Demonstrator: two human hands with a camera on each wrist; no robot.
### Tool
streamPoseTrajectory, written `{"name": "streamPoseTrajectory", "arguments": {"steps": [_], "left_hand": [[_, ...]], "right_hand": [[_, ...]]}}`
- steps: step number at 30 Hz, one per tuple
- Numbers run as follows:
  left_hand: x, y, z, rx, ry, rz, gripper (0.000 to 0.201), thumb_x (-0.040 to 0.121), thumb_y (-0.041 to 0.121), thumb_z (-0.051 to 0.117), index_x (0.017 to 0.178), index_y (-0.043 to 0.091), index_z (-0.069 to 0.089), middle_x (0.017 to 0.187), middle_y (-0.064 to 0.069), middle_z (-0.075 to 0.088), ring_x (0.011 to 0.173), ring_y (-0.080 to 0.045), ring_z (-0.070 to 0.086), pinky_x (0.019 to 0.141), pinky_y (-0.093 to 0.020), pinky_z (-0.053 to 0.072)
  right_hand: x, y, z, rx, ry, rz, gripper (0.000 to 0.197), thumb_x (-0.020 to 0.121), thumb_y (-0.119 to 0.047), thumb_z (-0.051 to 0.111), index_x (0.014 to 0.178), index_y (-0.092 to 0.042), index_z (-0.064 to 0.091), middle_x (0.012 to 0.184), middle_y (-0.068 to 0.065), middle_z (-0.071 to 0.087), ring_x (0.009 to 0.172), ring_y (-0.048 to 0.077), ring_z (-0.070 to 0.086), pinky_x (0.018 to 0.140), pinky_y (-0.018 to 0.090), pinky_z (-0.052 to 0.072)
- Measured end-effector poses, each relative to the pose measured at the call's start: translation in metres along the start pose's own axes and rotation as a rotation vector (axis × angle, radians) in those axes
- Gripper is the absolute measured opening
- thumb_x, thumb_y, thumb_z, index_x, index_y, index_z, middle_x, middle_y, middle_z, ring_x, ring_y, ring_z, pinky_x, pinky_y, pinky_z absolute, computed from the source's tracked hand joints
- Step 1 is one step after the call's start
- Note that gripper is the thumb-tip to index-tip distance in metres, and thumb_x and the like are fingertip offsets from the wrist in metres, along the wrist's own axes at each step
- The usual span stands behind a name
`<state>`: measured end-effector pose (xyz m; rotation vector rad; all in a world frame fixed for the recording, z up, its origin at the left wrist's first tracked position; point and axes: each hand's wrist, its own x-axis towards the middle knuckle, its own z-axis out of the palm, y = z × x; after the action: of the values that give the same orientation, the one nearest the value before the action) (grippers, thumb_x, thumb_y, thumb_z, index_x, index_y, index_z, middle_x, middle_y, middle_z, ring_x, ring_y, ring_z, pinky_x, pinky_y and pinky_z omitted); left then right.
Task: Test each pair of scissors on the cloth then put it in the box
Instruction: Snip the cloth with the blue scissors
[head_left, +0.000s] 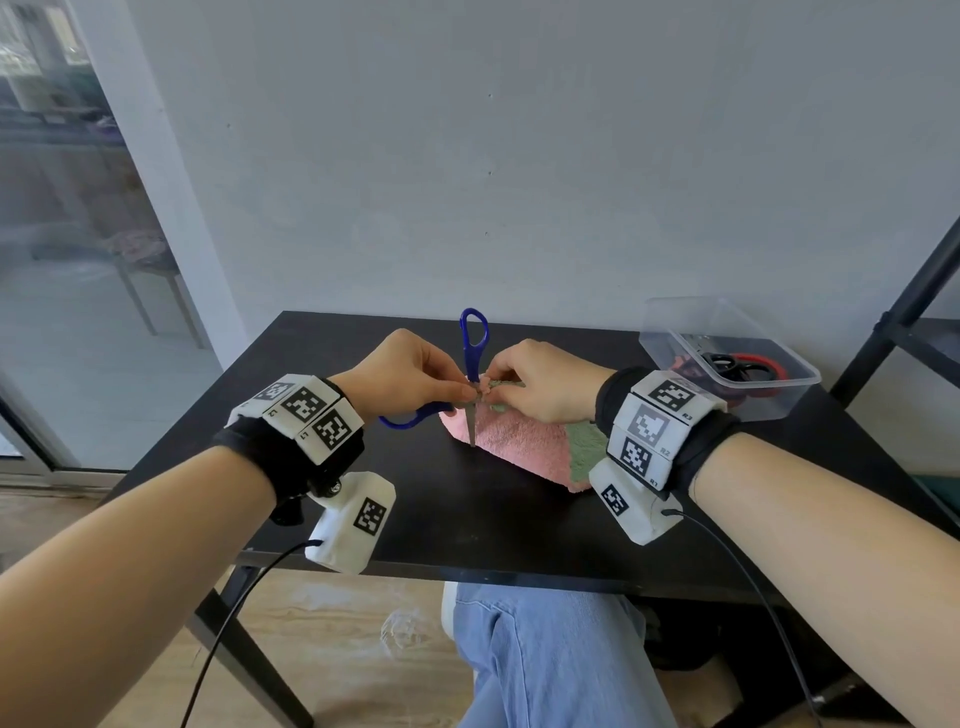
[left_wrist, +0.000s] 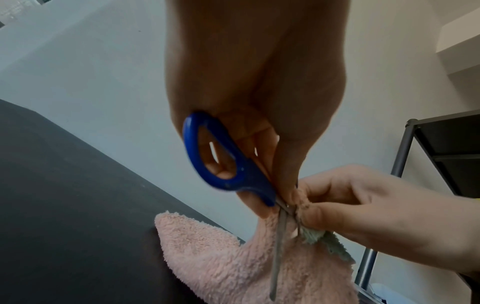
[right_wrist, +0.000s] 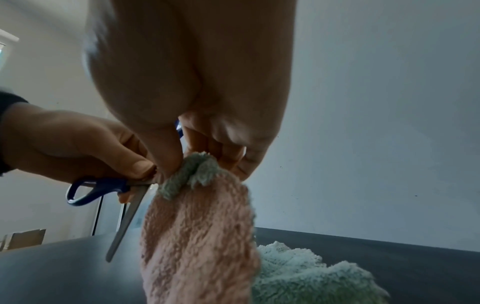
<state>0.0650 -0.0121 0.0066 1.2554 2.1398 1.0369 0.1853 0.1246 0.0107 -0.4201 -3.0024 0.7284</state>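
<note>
Blue-handled scissors stand spread wide over the black table, one loop up, the other down-left, one blade pointing down in front of the cloth. My left hand pinches them near the pivot. My right hand pinches the raised top edge of the pink and green fluffy cloth right beside the pivot. In the left wrist view the blue handle sits under my thumb, the cloth hanging below. In the right wrist view the cloth hangs from my fingers, the blade left of it.
A clear plastic box stands at the table's back right with red-handled and black-handled scissors inside. A black metal shelf rises right of the table. The wall is close behind, a glass door at left.
</note>
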Motion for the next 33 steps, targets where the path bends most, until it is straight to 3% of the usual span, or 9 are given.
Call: {"name": "streamPoseTrajectory", "arguments": {"steps": [12, 20, 25, 29, 33], "left_hand": [[0.002, -0.001, 0.0, 0.023, -0.014, 0.013, 0.008, 0.08, 0.019, 0.075, 0.072, 0.016, 0.074, 0.063, 0.009, 0.071, 0.059, 0.002, 0.064, 0.057, -0.007, 0.047], [0.003, -0.002, -0.001, 0.052, -0.021, 0.007, 0.007, 0.08, 0.02, 0.074, 0.075, 0.015, 0.075, 0.06, 0.012, 0.069, 0.058, 0.004, 0.063, 0.056, -0.006, 0.046], [0.002, -0.002, -0.005, 0.055, -0.022, -0.006, 0.007, 0.08, 0.02, 0.075, 0.076, 0.014, 0.076, 0.061, 0.01, 0.07, 0.059, 0.001, 0.064, 0.057, -0.007, 0.046], [0.002, -0.003, -0.008, 0.071, -0.018, -0.013, 0.009, 0.08, 0.023, 0.074, 0.073, 0.017, 0.075, 0.062, 0.009, 0.071, 0.06, 0.002, 0.063, 0.059, -0.007, 0.047], [0.0, -0.005, -0.018, 0.047, 0.015, -0.055, 0.009, 0.08, 0.022, 0.075, 0.075, 0.014, 0.076, 0.068, 0.002, 0.073, 0.059, 0.001, 0.063, 0.058, -0.007, 0.048]], "right_hand": [[-0.003, 0.006, -0.001, -0.033, 0.005, 0.018, 0.016, 0.094, -0.023, 0.056, 0.098, -0.012, 0.067, 0.084, 0.002, 0.061, 0.078, 0.019, 0.056, 0.068, 0.029, 0.041], [-0.001, 0.01, -0.001, -0.055, 0.006, 0.022, 0.01, 0.095, -0.022, 0.055, 0.094, -0.016, 0.064, 0.073, -0.009, 0.052, 0.065, 0.007, 0.048, 0.058, 0.022, 0.035], [0.001, 0.012, -0.001, -0.041, 0.0, 0.03, 0.013, 0.095, -0.02, 0.055, 0.096, -0.016, 0.067, 0.075, -0.01, 0.054, 0.071, 0.012, 0.053, 0.061, 0.023, 0.038], [0.003, 0.013, -0.002, -0.026, 0.006, 0.038, 0.011, 0.094, -0.02, 0.056, 0.087, -0.019, 0.064, 0.077, -0.006, 0.058, 0.073, 0.015, 0.055, 0.063, 0.024, 0.04], [0.004, 0.029, -0.009, -0.039, 0.056, 0.109, 0.022, 0.092, -0.016, 0.056, 0.093, 0.004, 0.065, 0.081, 0.002, 0.065, 0.071, 0.023, 0.06, 0.064, 0.03, 0.045]]}}
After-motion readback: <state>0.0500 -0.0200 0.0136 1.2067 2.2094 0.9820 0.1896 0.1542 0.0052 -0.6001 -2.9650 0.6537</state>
